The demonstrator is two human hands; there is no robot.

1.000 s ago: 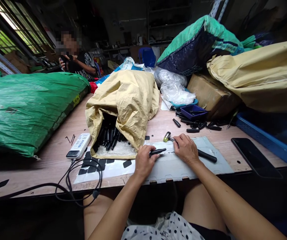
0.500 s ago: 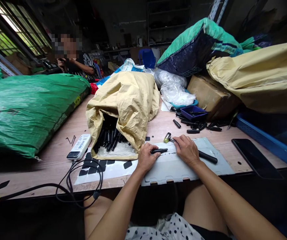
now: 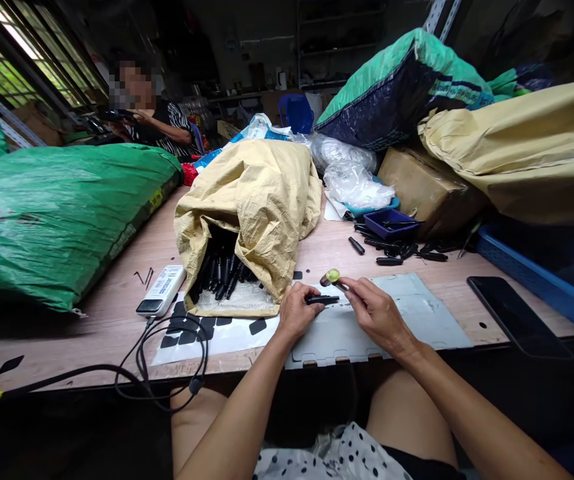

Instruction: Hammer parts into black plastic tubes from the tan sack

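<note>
My left hand (image 3: 299, 311) is closed around one end of a slim black pen-like piece (image 3: 325, 300), which points right, low over the grey board (image 3: 397, 333). In my right hand (image 3: 374, 313) is a small hammer (image 3: 333, 275) with a yellowish face. Its head is raised just above the black piece, apart from it, and my fingers and palm hide most of the handle. Left of my left hand, a beige cloth bag (image 3: 261, 187) lies with its mouth towards me, and many similar black pieces (image 3: 221, 273) show inside.
More black pieces (image 3: 389, 261) lie around a purple tray (image 3: 391, 223). A phone (image 3: 514, 317) and a blue basket (image 3: 531, 283) stand right; a white power bank (image 3: 161, 291) with a coiled cable (image 3: 139, 353) lies left. A green sack (image 3: 67, 220) fills the left side. Another person (image 3: 167, 127) sits beyond.
The hammer head has lifted and turned so its yellowish face shows. My right hand has rolled with it. My left hand keeps its hold on the black piece. The other person's hands have shifted.
</note>
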